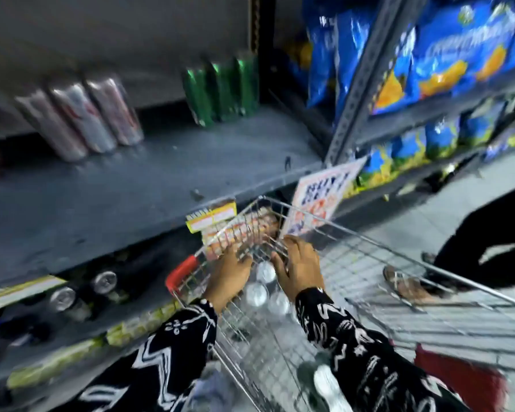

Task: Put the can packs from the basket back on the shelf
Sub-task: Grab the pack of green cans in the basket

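Fingers (pixel 244 257) of the left hand (pixel 229 270) and those of the right hand (pixel 299 267) reach down inside the wire basket (pixel 369 242) at lower centre, curled on either side of a can pack (pixel 265 285) whose silver tops show between them; blur hides whether they actually clamp it. On the grey shelf (pixel 116 185) at upper left stand a silver can pack (pixel 81 117) and, further right, a green can pack (pixel 220 90).

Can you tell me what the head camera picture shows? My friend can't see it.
Two hands, left hand and right hand, reach around a can pack inside a wire basket, beside a grey shelf holding silver cans and green cans.
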The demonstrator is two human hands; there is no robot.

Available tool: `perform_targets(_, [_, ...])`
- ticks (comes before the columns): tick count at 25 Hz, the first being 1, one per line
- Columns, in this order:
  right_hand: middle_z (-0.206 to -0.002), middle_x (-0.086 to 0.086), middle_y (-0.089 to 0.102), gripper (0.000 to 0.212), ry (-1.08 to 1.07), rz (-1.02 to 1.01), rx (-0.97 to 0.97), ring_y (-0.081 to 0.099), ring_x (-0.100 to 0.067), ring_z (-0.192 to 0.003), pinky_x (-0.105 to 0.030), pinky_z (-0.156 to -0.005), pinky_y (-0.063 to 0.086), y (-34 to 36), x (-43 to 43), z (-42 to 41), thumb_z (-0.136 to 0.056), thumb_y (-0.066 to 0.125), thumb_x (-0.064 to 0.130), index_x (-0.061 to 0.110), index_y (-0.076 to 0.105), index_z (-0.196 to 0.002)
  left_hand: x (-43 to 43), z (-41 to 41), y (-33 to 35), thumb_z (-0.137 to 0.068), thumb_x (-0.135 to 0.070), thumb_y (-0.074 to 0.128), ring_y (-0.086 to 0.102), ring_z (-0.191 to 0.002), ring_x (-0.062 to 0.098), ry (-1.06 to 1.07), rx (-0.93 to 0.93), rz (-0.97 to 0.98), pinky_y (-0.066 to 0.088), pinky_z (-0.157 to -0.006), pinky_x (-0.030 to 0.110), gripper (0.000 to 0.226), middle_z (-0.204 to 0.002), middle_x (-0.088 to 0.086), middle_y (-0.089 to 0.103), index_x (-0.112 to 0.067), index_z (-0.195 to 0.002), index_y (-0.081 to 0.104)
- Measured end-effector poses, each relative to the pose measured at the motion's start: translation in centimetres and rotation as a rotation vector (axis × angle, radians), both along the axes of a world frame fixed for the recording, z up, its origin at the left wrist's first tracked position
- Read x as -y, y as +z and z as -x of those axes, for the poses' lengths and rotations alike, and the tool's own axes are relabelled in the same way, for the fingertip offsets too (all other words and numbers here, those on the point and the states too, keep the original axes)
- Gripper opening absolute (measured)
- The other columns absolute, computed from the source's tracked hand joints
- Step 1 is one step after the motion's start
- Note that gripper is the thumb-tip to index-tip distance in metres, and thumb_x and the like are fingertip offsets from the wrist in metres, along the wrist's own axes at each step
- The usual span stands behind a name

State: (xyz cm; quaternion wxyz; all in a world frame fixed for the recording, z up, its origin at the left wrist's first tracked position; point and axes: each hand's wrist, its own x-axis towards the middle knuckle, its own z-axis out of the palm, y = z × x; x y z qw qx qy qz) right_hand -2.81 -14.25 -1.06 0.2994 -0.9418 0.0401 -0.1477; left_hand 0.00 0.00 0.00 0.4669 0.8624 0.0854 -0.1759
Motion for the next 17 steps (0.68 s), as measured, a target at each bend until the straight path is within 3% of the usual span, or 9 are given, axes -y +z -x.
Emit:
perform_targets(3, [-0.128, -0.027, 0.052, 0.058, -0.422, -0.212, -0.427, 0.05, -0.038, -0.118, -0.038, -0.1, 0.042, -5.7, 2.4, 1.2, -0.085, 0.05, 0.038, -0.006, 0.048, -0.123, 2.4, 0.1, -5.1, -0.093, -0.03, 0.049, 0.055, -0.06, 0.022, 0.003, -0.342, -0.038, 0.037, -0.054, 0.028, 0.018, -0.078, 0.01, 0.06, -0.017, -0.105, 0.05])
perform_targets(5, [-0.135, -0.025, 0.049, 0.065, -0.606, -0.397, -0.86, 0.046, -0.034, -0.125, -0.037, -0.106, 0.037, -9.6, 3.5, 1.9, -0.086, 0.053, 0.042, -0.008, 0.045, -0.125, 2.9, 0.2, -7.8, -0.094, -0.03, 0.048, 0.066, -0.083, 0.035, 0.038, -0.405, -0.06, 0.035, -0.051, 0.032, 0.031, -0.098, 0.027, 0.067, -0.01, -0.115, 0.058])
perform_targets(7, [-0.133, -0.022, 0.054, 0.064, -0.604, -0.57, -1.081, 0.052, -0.031, -0.122, -0.04, -0.105, 0.042, -11.8, 4.5, 1.7, -0.085, 0.053, 0.045, -0.007, 0.05, -0.123, 3.3, -0.2, -9.8, -0.094, -0.028, 0.048, 0.062, -0.106, 0.039, 0.044, -0.394, -0.044, 0.038, -0.058, 0.034, 0.042, -0.119, 0.029, 0.063, 0.004, -0.12, 0.057])
perform_targets(9, [-0.133, -0.02, 0.054, 0.057, -0.604, -0.695, -1.128, 0.054, -0.03, -0.12, -0.039, -0.105, 0.044, -12.4, 5.0, 1.2, -0.085, 0.057, 0.036, -0.005, 0.05, -0.124, 3.7, -0.8, -10.5, -0.088, -0.031, 0.057, 0.063, -0.09, 0.035, 0.044, -0.387, 0.046, 0.037, -0.053, 0.027, 0.044, -0.106, 0.038, 0.062, 0.007, -0.111, 0.061])
perform_targets(10, [-0.134, -0.018, 0.054, 0.056, -0.622, -0.694, -1.142, 0.053, -0.028, -0.121, -0.034, -0.104, 0.043, -12.4, 5.1, 0.9, -0.087, 0.056, 0.035, -0.006, 0.05, -0.124, 3.8, -1.0, -10.7, -0.079, -0.037, 0.064, 0.056, -0.073, 0.027, 0.064, -0.388, 0.114, 0.032, -0.05, 0.024, 0.045, -0.083, 0.038, 0.061, 0.006, -0.093, 0.064])
perform_targets(11, [-0.133, -0.015, 0.055, 0.055, -0.655, -0.655, -1.136, 0.052, -0.025, -0.122, -0.028, -0.101, 0.043, -12.6, 5.3, 0.9, -0.088, 0.053, 0.036, -0.006, 0.049, -0.124, 3.8, -1.1, -10.7, -0.07, -0.04, 0.067, 0.046, -0.064, 0.02, 0.091, -0.403, 0.158, 0.029, -0.052, 0.025, 0.04, -0.061, 0.025, 0.055, -0.001, -0.073, 0.06])
perform_targets(12, [-0.128, -0.016, 0.057, 0.056, -0.689, -0.622, -1.142, 0.052, -0.024, -0.121, -0.027, -0.093, 0.044, -12.0, 5.1, 1.0, -0.089, 0.051, 0.039, -0.005, 0.05, -0.124, 3.8, -1.2, -10.4, -0.07, -0.037, 0.067, 0.042, -0.064, 0.017, 0.094, -0.418, 0.179, 0.03, -0.055, 0.027, 0.032, -0.054, 0.01, 0.049, -0.011, -0.062, 0.052])
perform_targets(15, [-0.095, -0.014, 0.064, 0.055, -0.779, -0.684, -1.072, 0.059, -0.024, -0.092, -0.02, -0.06, 0.044, -9.4, 4.8, 1.2, -0.077, 0.061, 0.05, 0.001, 0.063, -0.102, 3.3, -0.6, -8.5, -0.086, -0.02, 0.062, 0.046, -0.068, 0.017, 0.145, -0.411, 0.091, 0.039, -0.065, 0.027, 0.031, -0.062, 0.001, 0.047, -0.018, -0.061, 0.045])
perform_targets(17, [-0.088, -0.016, 0.068, 0.049, -0.803, -0.75, -0.912, 0.061, -0.027, -0.085, -0.025, -0.07, 0.046, -6.0, 4.3, 1.4, -0.07, 0.069, 0.047, 0.003, 0.063, -0.091, 2.5, 0.3, -5.3, -0.085, -0.024, 0.064, 0.048, -0.063, 0.018, 0.171, -0.306, 0.07, 0.037, -0.059, 0.025, 0.023, -0.064, 0.005, 0.054, -0.01, -0.068, 0.058])
